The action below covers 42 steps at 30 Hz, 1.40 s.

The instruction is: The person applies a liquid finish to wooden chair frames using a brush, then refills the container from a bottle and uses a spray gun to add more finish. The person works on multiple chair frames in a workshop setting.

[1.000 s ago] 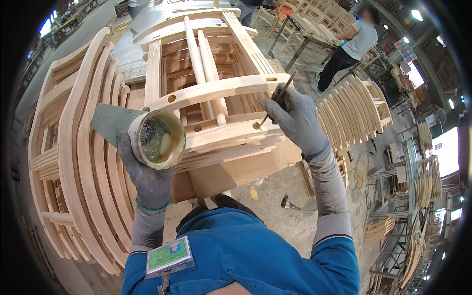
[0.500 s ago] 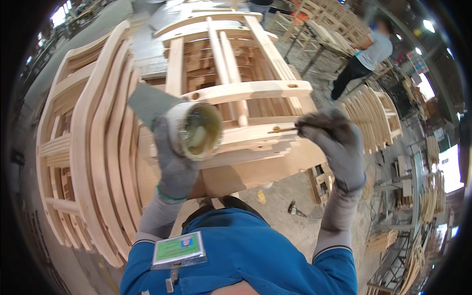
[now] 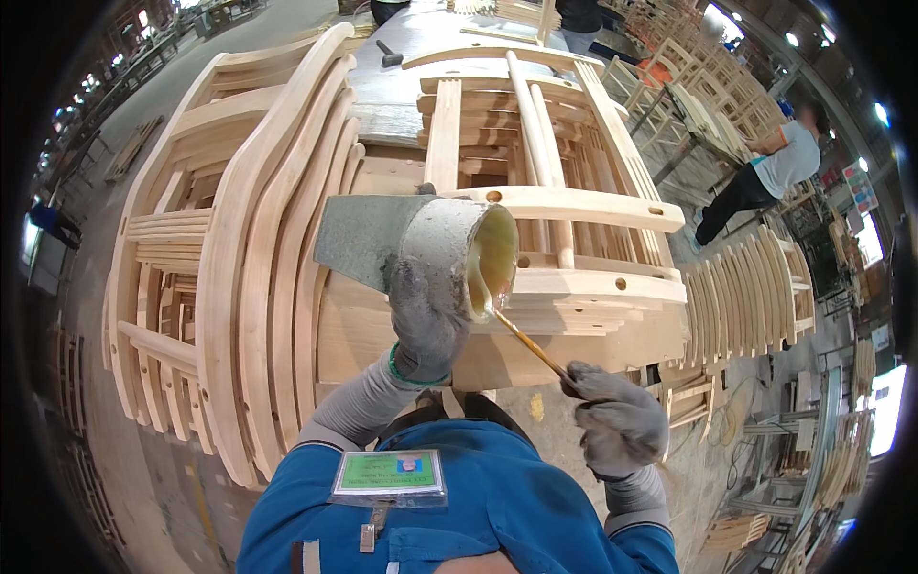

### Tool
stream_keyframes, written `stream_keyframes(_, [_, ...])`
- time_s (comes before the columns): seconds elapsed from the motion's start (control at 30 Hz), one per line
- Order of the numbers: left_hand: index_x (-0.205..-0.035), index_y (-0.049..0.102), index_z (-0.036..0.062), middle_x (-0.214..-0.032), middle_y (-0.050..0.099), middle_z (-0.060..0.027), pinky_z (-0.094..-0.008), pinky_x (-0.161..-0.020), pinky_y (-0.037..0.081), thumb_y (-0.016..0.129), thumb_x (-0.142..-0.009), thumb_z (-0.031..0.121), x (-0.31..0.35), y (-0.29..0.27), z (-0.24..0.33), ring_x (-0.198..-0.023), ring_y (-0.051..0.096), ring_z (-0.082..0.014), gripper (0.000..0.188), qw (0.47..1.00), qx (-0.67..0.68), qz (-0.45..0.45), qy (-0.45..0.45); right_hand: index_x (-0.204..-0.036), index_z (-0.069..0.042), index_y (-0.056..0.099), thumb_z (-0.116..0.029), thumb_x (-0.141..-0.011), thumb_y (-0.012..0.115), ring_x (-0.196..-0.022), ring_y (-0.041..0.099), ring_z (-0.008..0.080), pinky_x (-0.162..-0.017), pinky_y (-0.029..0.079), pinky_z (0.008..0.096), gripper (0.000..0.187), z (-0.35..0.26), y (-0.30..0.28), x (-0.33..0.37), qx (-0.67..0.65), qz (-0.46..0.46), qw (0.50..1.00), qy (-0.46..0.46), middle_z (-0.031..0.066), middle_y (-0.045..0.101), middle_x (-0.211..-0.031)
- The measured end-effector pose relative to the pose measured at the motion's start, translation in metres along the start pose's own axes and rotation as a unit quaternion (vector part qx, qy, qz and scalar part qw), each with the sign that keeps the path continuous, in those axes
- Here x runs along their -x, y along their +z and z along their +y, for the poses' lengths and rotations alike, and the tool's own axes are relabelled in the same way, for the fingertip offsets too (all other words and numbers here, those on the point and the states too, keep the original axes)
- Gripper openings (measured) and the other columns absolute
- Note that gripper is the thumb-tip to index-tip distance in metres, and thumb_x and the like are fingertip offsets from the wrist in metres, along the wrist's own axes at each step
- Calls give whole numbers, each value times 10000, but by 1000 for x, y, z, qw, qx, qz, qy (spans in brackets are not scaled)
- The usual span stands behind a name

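Cup [image 3: 438, 239] is tipped sideways before the frame stack [image 3: 574, 205], left hand [image 3: 427, 320] wrapped round it. Stick [image 3: 531, 344] meets goo [image 3: 485, 292] at its mouth, right hand [image 3: 620, 421] gripping the other end. Rightmost holes [image 3: 655, 210] look unplugged; can't tell if they're coated yet.

Bright, diffuse light covers both grips, while a washed-out white panel [image 3: 887, 416] glares well to the right of the right hand [image 3: 620, 421] and a small lamp [image 3: 881, 112] shines beyond it. Past the left hand [image 3: 427, 320], the metal tabletop [image 3: 387, 107] gives a pale sheen, and soft shadows fill gaps in the wooden frames [image 3: 579, 204]. The right hand looks slightly blurred; far from either grip, straight edges bow toward a black rim and details soften.
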<state>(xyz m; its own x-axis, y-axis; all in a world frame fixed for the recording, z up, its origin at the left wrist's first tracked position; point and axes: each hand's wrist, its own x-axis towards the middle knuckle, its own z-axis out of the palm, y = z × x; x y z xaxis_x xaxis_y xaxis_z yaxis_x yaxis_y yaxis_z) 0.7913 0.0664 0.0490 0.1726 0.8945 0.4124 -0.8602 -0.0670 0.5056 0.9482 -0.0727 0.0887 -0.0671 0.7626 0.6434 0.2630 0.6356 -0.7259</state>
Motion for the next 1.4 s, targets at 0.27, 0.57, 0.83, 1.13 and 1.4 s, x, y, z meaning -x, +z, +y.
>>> stream_keyframes(0.27, [-1405,185,66,-1298,415,-148,-418,-1052,359,445,-854,545,-10,0,7,-1226,432,-274,775,997,20,-45,-52,-984,-23,458,67,-822,576,-922,624,346,-799,535,471,219,18,19,-5,-178,143,970,78,262,589,-1010])
stream_keyframes(0.57, [-1370,264,76,-1361,363,-164,-443,-1061,335,282,-956,449,-41,-25,3,-1275,366,-287,557,999,-9,21,36,-947,76,570,-144,-844,633,-725,674,237,-671,574,314,251,48,-66,-133,-82,151,978,117,163,650,-796])
stream_keyframes(0.83, [-1387,177,15,-1339,369,-233,-465,-1026,359,626,-849,339,-78,-95,25,-1209,435,-363,772,672,-632,78,377,-820,50,581,-188,-782,707,-592,637,161,-520,543,265,271,229,-176,-338,95,91,971,197,110,623,-708])
stream_keyframes(1.13, [-1382,150,27,-1328,367,-204,-413,-1044,362,725,-720,16,-54,-118,49,-1199,440,-317,877,655,-632,263,321,-747,55,580,-173,-730,726,-495,621,185,-439,528,282,272,348,-170,-404,153,59,950,265,116,610,-622])
stream_keyframes(1.4, [-1397,213,175,-1390,296,-142,-459,-972,458,616,-767,-58,-48,-123,48,-1241,388,-307,783,668,-635,251,297,-813,56,620,-203,-779,688,-521,627,161,-486,521,257,270,371,-177,-408,317,-33,926,203,122,633,-682])
